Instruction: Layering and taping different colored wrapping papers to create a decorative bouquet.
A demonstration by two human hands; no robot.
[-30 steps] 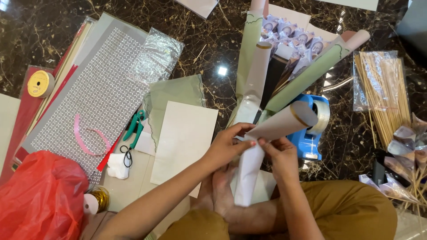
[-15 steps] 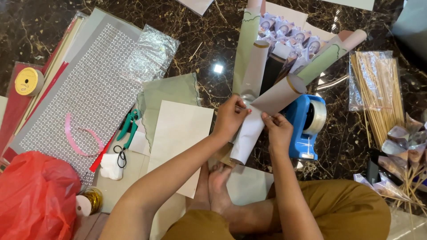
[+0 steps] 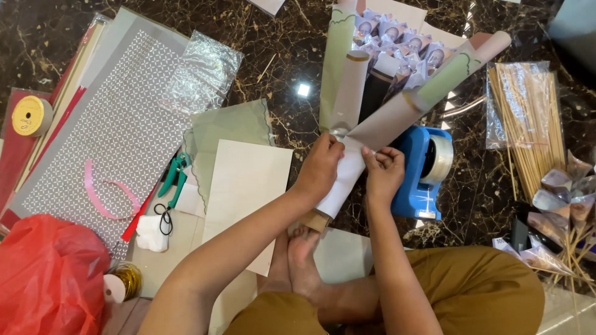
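A dark marble floor (image 3: 273, 56) is strewn with craft supplies: a patterned sheet (image 3: 105, 136) at left, a red plastic bag (image 3: 46, 273) beside it. At centre a fan of rolled paper cones (image 3: 379, 80) forms a bouquet. A blue tape dispenser (image 3: 422, 170) sits just right. The left hand (image 3: 321, 169) and right hand (image 3: 383, 174) have fingers closed around the pale paper wrap (image 3: 344, 177).
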